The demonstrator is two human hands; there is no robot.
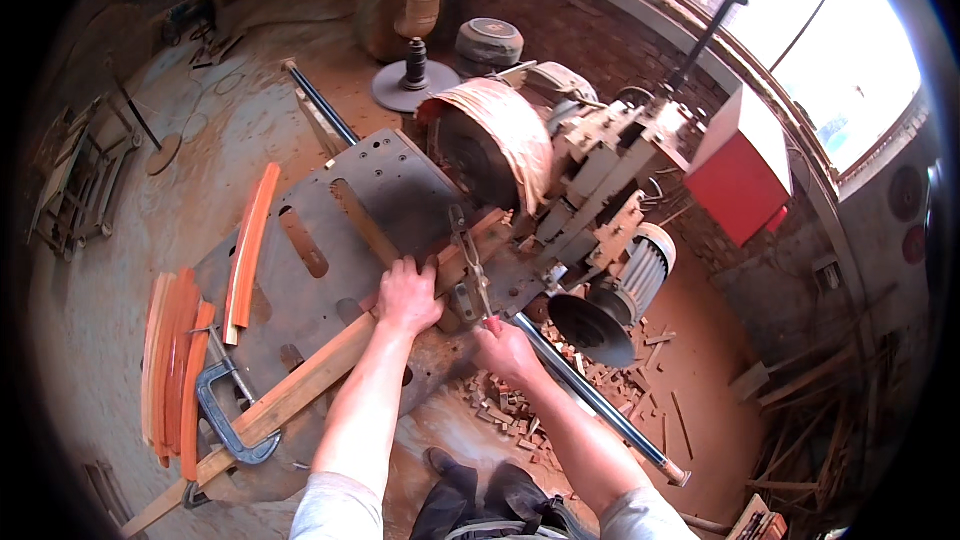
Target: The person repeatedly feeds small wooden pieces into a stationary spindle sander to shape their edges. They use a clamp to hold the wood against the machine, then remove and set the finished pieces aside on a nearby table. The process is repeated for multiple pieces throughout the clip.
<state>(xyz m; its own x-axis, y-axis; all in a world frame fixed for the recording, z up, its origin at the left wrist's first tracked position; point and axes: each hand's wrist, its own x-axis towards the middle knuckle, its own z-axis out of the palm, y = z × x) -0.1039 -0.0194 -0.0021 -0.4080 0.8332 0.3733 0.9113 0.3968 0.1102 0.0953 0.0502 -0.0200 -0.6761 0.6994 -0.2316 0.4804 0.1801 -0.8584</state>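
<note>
Red handle [492,324] hides mostly inside the right hand [508,353].

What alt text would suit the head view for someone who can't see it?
A person's left hand rests on a long wooden bar while the right hand holds a red-handled toggle clamp at a slotted metal table. A G-clamp and curved wooden strips are toward the left.

Bare forearms [362,415] stretched forward, left hand [408,297] palm down, right hand [506,350] curled in a grip
</note>
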